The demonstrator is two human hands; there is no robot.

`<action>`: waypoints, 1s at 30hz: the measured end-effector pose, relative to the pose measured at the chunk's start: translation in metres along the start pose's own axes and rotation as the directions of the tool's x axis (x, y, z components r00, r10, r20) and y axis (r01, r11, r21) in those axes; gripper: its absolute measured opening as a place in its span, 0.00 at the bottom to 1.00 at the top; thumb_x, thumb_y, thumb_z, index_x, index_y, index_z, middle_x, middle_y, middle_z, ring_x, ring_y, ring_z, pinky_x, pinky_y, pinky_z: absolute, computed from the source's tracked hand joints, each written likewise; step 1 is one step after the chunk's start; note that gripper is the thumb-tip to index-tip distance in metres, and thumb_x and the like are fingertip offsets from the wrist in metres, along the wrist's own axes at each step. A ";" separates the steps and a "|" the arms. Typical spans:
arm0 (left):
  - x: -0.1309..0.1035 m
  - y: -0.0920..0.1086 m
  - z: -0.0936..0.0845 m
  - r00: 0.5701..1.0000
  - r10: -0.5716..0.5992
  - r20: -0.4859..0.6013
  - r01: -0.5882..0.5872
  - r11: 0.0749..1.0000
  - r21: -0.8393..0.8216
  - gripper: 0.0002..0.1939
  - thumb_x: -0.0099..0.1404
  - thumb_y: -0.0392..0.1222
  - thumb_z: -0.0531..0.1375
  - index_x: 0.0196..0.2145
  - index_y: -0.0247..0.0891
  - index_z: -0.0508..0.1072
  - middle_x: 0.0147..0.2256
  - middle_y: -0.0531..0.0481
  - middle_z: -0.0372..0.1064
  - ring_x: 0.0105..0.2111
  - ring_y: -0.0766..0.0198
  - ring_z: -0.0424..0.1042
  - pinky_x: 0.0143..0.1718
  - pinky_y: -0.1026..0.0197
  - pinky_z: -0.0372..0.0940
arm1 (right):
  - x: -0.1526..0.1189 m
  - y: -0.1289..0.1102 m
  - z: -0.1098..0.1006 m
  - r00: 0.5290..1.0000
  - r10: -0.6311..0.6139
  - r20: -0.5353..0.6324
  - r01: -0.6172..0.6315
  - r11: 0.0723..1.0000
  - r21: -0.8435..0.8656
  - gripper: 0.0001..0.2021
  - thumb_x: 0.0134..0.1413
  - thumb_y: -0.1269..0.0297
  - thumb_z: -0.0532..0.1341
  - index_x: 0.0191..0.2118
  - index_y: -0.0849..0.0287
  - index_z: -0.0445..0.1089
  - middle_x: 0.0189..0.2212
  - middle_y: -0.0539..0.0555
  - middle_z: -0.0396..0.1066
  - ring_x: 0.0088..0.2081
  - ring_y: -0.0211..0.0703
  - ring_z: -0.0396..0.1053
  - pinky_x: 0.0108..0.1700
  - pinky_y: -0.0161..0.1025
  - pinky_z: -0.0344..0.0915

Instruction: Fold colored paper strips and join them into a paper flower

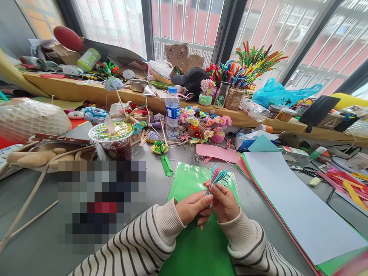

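Pinched between my two hands is a small bundle of pleated paper (216, 175), pink and light blue, its folds fanning out at the top. My left hand (194, 205) grips it at the narrow middle, thumb in front. From the other side my right hand (224, 199) closes its fingertips on the same spot. The lower end of the bundle is mostly hidden by my fingers. Beneath both hands lies a shiny green sheet (189, 180). Just behind the right hand, the handles of a pair of scissors (227, 178) show on the sheet.
A stack of coloured paper (293, 191) lies to the right, pink paper (217, 152) ahead. A water bottle (172, 115), a lidded drink cup (112, 138) and paper flowers (159, 147) stand or lie at the back. A cluttered wooden ledge (138, 95) runs below the windows.
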State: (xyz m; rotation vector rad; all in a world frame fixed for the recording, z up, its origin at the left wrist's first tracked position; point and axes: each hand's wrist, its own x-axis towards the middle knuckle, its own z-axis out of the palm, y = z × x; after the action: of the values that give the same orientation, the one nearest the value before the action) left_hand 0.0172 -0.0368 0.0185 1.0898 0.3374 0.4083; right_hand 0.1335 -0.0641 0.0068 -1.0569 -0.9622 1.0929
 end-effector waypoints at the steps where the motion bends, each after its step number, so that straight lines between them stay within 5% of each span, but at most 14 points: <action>1: -0.001 0.001 0.000 1.000 0.008 -0.016 -0.007 1.000 0.013 0.22 0.51 0.59 0.54 0.23 0.37 0.54 0.14 0.62 0.50 0.11 0.76 0.55 0.12 0.69 0.56 | 0.000 -0.003 0.000 0.999 0.048 -0.006 -0.047 0.998 0.051 0.14 0.37 0.52 0.63 0.25 0.59 0.71 0.22 0.51 0.69 0.25 0.38 0.65 0.27 0.35 0.63; 7: -0.002 0.008 -0.004 0.996 -0.005 -0.085 0.013 0.995 0.094 0.21 0.48 0.57 0.58 0.25 0.33 0.64 0.20 0.52 0.66 0.20 0.68 0.68 0.17 0.68 0.61 | -0.001 -0.015 0.000 0.955 0.245 0.169 -0.271 0.951 0.150 0.12 0.39 0.53 0.62 0.28 0.57 0.70 0.16 0.46 0.64 0.11 0.30 0.56 0.12 0.31 0.54; 11: -0.003 0.015 -0.010 0.973 0.019 -0.229 0.013 0.990 0.139 0.21 0.44 0.54 0.62 0.26 0.31 0.67 0.18 0.53 0.66 0.18 0.70 0.67 0.18 0.68 0.61 | 0.007 -0.020 -0.013 0.995 0.102 0.012 -0.103 0.992 0.076 0.16 0.34 0.52 0.64 0.31 0.56 0.71 0.27 0.52 0.70 0.27 0.40 0.67 0.26 0.36 0.65; 16: -0.005 0.019 -0.013 0.949 0.033 -0.314 0.034 0.978 0.204 0.21 0.43 0.51 0.63 0.29 0.31 0.66 0.16 0.54 0.66 0.14 0.71 0.65 0.13 0.71 0.57 | 0.014 -0.034 -0.029 0.987 -0.052 -0.149 0.041 0.996 -0.076 0.15 0.36 0.57 0.64 0.33 0.57 0.70 0.29 0.52 0.71 0.25 0.35 0.65 0.25 0.32 0.62; 23: -0.005 0.023 -0.013 0.884 0.127 -0.451 -0.037 0.978 0.204 0.21 0.45 0.53 0.61 0.28 0.31 0.66 0.16 0.52 0.67 0.14 0.71 0.64 0.12 0.70 0.56 | 0.011 -0.036 -0.027 0.981 -0.106 -0.165 0.079 0.984 -0.158 0.19 0.32 0.62 0.67 0.35 0.58 0.63 0.21 0.48 0.70 0.23 0.39 0.68 0.24 0.36 0.66; 30: -0.005 0.025 -0.016 0.846 0.187 -0.498 -0.090 0.973 0.214 0.20 0.45 0.51 0.62 0.28 0.31 0.66 0.16 0.53 0.66 0.14 0.71 0.63 0.13 0.69 0.56 | 0.007 -0.036 -0.021 0.996 -0.015 -0.084 -0.002 0.979 -0.202 0.11 0.35 0.60 0.65 0.27 0.61 0.69 0.19 0.50 0.70 0.23 0.39 0.69 0.26 0.37 0.67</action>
State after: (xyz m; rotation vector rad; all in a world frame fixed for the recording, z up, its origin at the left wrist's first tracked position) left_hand 0.0017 -0.0168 0.0346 1.1776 0.7892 0.8197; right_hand 0.1625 -0.0652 0.0371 -1.2546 -1.0226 0.9515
